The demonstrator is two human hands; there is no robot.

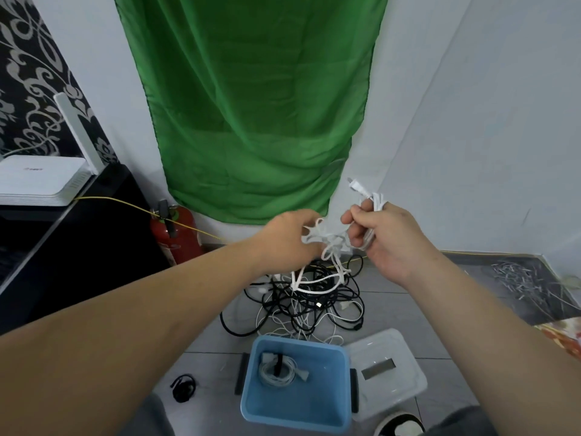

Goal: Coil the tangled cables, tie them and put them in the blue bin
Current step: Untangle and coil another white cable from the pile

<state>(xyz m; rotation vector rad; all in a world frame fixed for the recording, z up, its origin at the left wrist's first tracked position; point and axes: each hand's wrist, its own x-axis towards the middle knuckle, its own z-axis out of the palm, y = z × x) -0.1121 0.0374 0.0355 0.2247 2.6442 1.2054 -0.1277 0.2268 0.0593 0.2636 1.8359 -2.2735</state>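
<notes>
White cable (330, 243): held aloft between both hands, above the pile; knotted in the middle, with loops hanging down to the heap.
Plug (355, 185): sticking up past the right hand's fingers.
Left hand (289, 237): fingers curled, pinching a loop of the white cable; fingertips mostly hidden behind the back of the hand.
Right hand (386, 240): fingers curled round a bunch of gathered white loops, thumb pressed onto the strands.
Pile (314, 306): black and white cables interlaced on the floor, just beyond the bin's far edge.
Bin (251, 388): blue, open, on the floor near the person.
Coil (278, 369): white, bound with a black strap, lying in the bin's far left corner.
Lid (405, 385): clear, flat on the floor, against the bin's right side.
Tie (184, 388): black, on the floor left of the bin, apart from it.
Handling, as judged: light, limp and smooth; no shape of its own; likely to slide through a loose grip and to spring out of a coil; stiff only at the plug.
Hold, as judged: best at the gathered bunch near the plug, with the other hand pinching close to the knot and feeding slack one loop at a time; no hard pulling, for risk of tightening the knot and dragging the pile.
Stage, as judged: untangling and coiling in hand; tying and binning of this cable not yet done.
</notes>
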